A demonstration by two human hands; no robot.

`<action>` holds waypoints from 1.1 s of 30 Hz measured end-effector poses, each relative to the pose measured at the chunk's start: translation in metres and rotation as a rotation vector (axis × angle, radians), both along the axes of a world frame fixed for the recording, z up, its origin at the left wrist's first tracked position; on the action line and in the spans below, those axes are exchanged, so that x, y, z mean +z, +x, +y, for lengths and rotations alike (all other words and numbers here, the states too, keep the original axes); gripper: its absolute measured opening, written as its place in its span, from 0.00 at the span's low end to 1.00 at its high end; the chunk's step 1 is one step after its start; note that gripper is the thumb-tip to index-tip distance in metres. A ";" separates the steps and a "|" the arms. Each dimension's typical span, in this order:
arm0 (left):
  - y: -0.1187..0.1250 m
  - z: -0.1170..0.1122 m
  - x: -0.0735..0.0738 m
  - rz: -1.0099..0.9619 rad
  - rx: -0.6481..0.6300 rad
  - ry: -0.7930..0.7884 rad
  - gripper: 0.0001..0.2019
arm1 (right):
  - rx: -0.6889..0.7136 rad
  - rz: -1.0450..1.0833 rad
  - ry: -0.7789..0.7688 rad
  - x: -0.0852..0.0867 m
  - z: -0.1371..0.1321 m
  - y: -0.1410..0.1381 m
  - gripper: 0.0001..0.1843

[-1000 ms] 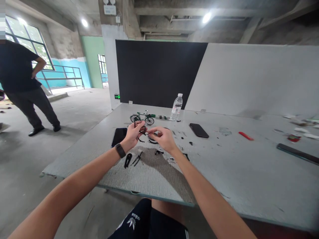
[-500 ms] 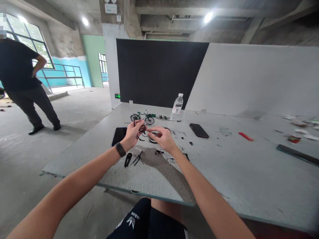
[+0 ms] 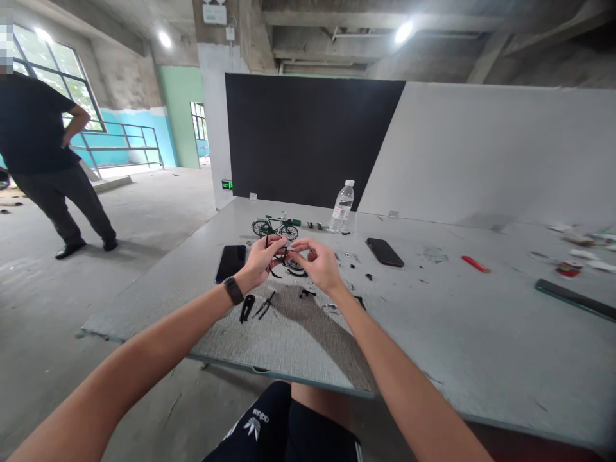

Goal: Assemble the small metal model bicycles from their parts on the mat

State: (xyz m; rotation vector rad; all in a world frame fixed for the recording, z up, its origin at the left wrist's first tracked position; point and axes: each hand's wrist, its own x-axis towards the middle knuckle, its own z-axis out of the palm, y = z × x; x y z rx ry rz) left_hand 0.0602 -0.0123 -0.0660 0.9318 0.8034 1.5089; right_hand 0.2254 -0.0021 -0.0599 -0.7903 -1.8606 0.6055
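A thin black model bicycle frame (image 3: 274, 274) is pinched between the thumb and fingers of my left hand (image 3: 261, 262), above the table. My right hand (image 3: 318, 263) meets it from the right, thumb and fingertips closed at the frame's edge; any small part in them is too tiny to make out. Beyond the hands stands a green model bicycle (image 3: 274, 226). A spoked wheel with a black curved piece (image 3: 297, 273) lies under my right fingers. Closer to me are a black chain cover (image 3: 247, 308), a black fork (image 3: 265, 305) and a small black part (image 3: 307, 293).
A dark phone (image 3: 231, 262) lies left of my hands, another phone (image 3: 385, 252) to the right. A water bottle (image 3: 342, 206) stands behind. Small parts are scattered right of my hand, with a red tool (image 3: 475, 264) farther off. A person (image 3: 43, 141) stands at left.
Both hands have shifted slightly to the right with the black frame, which has turned a little. My right fingers have curled in closer against it.
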 end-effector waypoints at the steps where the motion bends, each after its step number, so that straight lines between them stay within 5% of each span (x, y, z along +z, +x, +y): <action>1: 0.000 0.000 0.001 -0.010 0.003 -0.005 0.16 | 0.019 -0.013 -0.001 -0.001 0.001 0.000 0.10; 12: -0.005 0.005 0.004 -0.105 0.080 -0.062 0.08 | 0.137 -0.087 -0.086 0.000 -0.003 0.001 0.14; 33: -0.001 0.002 0.000 -0.030 -0.026 -0.035 0.11 | -0.035 0.083 -0.073 -0.003 0.007 0.004 0.21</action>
